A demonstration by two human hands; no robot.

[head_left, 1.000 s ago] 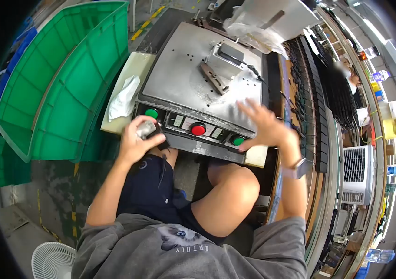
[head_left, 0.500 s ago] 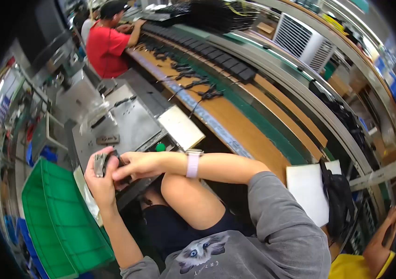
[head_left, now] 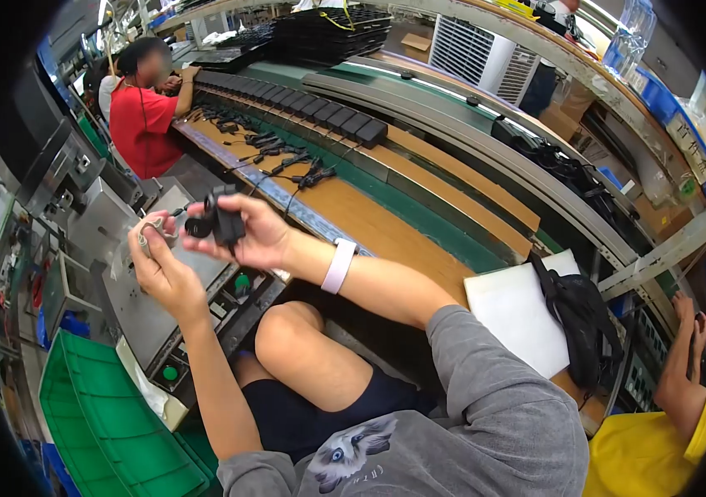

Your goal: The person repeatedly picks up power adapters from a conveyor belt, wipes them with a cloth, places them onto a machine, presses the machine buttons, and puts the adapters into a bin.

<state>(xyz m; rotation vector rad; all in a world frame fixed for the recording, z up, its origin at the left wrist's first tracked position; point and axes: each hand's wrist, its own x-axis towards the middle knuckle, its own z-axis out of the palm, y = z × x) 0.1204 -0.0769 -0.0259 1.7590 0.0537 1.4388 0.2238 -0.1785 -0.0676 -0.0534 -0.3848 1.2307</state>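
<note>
My right hand (head_left: pixel 260 238) is closed around a black power adapter (head_left: pixel 225 222) with its cord bundled against it, held above the grey metal work plate (head_left: pixel 133 306). Close beside it, my left hand (head_left: pixel 169 277) has its fingers curled on a small greyish crumpled cloth (head_left: pixel 154 234). A dark cord end shows between the two hands. Green buttons (head_left: pixel 242 282) sit on the near edge of the machine below them.
A green bin (head_left: pixel 92 414) stands at my left. Ahead runs a bench with a row of black adapters (head_left: pixel 311 108) and loose cables (head_left: pixel 274 149). A person in red (head_left: pixel 142 124) works at its far end. A person in yellow (head_left: pixel 651 447) is at the lower right, near a white board (head_left: pixel 519 315).
Both hands have risen from the work plate and moved slightly apart. The black adapter now shows plainly in my right hand. The head view has shifted, and the green buttons are more exposed.
</note>
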